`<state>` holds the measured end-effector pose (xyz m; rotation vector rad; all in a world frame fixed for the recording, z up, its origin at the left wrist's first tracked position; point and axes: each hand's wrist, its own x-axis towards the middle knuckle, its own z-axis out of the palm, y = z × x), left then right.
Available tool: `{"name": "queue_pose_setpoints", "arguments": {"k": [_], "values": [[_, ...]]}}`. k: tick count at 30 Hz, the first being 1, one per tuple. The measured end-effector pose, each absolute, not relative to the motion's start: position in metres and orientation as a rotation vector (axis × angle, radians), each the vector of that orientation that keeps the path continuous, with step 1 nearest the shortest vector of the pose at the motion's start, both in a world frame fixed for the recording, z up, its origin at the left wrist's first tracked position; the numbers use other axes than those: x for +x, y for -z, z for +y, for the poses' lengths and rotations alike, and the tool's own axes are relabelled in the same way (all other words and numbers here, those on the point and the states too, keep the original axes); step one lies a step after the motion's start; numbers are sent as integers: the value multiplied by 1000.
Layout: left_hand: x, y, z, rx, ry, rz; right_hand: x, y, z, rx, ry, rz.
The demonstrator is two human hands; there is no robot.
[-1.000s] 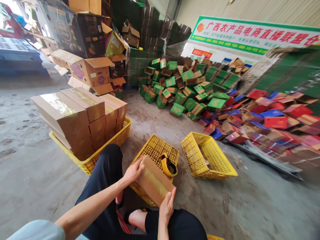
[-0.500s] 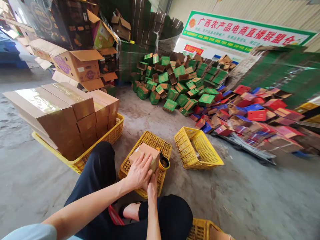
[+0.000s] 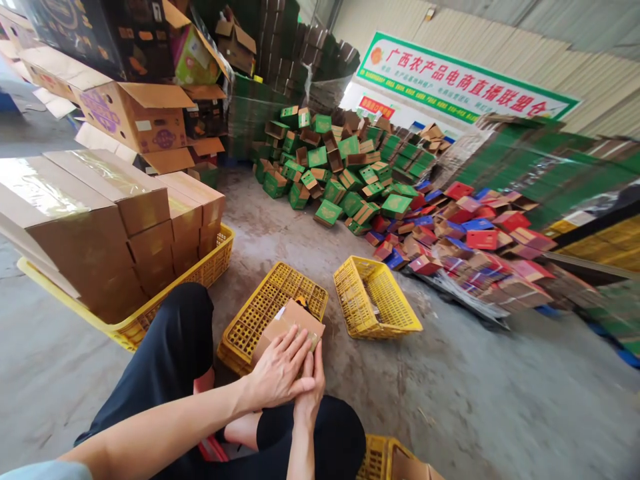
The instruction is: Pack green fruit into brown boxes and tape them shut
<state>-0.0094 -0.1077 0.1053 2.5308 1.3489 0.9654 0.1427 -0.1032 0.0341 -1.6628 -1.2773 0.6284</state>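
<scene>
A small brown cardboard box (image 3: 293, 319) stands on an upturned yellow plastic crate (image 3: 260, 313) in front of my knees. My left hand (image 3: 277, 370) lies over the box's near face with its fingers spread and pressing. My right hand (image 3: 310, 387) is tucked under and beside the left one, its fingers upright and flat against the box's right side. A yellow tape dispenser (image 3: 301, 301) peeks out just behind the box.
A second yellow crate (image 3: 375, 303) lies open to the right. A yellow crate (image 3: 150, 313) at the left holds several taped brown boxes (image 3: 100, 227). Piles of green boxes (image 3: 330, 173) and red and blue boxes (image 3: 465, 247) lie behind. Another yellow crate (image 3: 380, 457) sits by my right leg.
The box went from lying tilted between my hands to standing on end on the crate, and both hands closed onto its near side. The view has swung right.
</scene>
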Motion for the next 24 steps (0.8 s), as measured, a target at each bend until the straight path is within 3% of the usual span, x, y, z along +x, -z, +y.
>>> {"name": "queue_pose_setpoints", "arguments": {"k": [14, 24], "values": [[11, -98, -109, 2517, -967, 1203, 158, -64, -116, -1756, -294, -1413], [4, -93, -104, 2468, -997, 1157, 168, -73, -110, -1780, -468, -1390]]}}
